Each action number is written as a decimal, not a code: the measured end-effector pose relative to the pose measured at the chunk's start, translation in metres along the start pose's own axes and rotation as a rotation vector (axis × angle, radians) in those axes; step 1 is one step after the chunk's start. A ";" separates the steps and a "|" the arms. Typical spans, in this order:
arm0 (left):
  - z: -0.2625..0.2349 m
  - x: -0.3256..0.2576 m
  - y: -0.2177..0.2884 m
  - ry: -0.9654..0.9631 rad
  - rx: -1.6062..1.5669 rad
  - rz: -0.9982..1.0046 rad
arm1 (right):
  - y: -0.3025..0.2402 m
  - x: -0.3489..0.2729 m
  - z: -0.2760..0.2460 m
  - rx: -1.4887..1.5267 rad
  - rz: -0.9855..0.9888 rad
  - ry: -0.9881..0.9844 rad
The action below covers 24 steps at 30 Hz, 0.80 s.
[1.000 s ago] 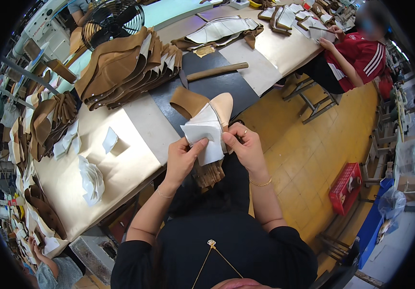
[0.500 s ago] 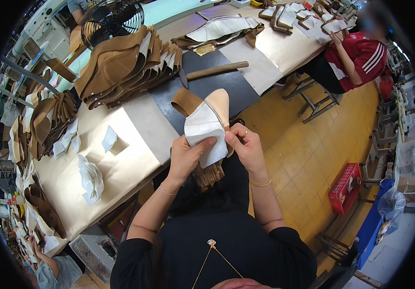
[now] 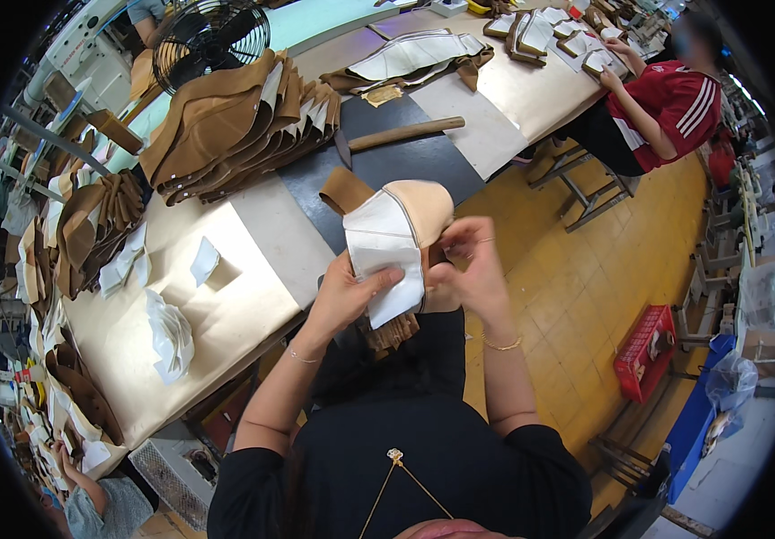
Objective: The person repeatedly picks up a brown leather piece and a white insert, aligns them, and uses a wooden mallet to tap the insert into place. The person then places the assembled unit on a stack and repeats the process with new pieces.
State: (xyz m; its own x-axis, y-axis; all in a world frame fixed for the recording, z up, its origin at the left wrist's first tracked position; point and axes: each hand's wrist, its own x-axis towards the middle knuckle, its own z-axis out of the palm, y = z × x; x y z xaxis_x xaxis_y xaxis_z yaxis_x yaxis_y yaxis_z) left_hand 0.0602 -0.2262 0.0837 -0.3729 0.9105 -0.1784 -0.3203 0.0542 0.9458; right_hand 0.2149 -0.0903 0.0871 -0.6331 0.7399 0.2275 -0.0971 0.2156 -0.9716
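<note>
In front of me, a brown shoe upper (image 3: 349, 190) with white lining and a beige end panel is held up, lining side showing. My left hand (image 3: 351, 287) is closed on its lower left, thumb pressed flat over the white lining. At the piece's right edge is my right hand (image 3: 477, 274), slightly blurred, its thumb and forefinger apart beside the brown edge. Whether those fingertips touch the edge is hard to see. Below the upper, a bundle of brown pieces (image 3: 394, 332) lies near my lap, partly hidden.
A hammer (image 3: 405, 133) lies on the dark mat (image 3: 387, 166). Stacked brown uppers (image 3: 225, 135), white lining pieces (image 3: 169, 337) and a black fan (image 3: 210, 43) occupy the table. A co-worker in red (image 3: 675, 112) sits at right, near a stool (image 3: 585, 184); a red crate (image 3: 644, 350) stands on the floor.
My right hand has come off its pinch on the upper's edge and shifted slightly up and right. The beige panel has turned outward to the right. My left hand keeps its hold.
</note>
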 end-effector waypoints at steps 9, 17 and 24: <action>-0.021 -0.007 0.051 -0.196 0.237 -0.129 | -0.088 0.064 0.009 -0.934 -0.421 -0.244; -0.019 -0.005 0.067 -0.541 0.717 -0.232 | -0.051 0.097 0.038 -0.344 -0.358 -0.967; -0.032 -0.010 0.054 -0.445 0.724 -0.155 | -0.049 0.096 0.007 -0.288 0.116 -0.831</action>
State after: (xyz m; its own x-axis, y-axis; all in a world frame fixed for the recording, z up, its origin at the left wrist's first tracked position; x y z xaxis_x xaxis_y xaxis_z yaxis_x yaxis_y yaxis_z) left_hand 0.0190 -0.2458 0.1275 0.0536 0.9388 -0.3402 0.3512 0.3012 0.8865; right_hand 0.1535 -0.0345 0.1560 -0.9909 0.0894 -0.1004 0.1281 0.4026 -0.9064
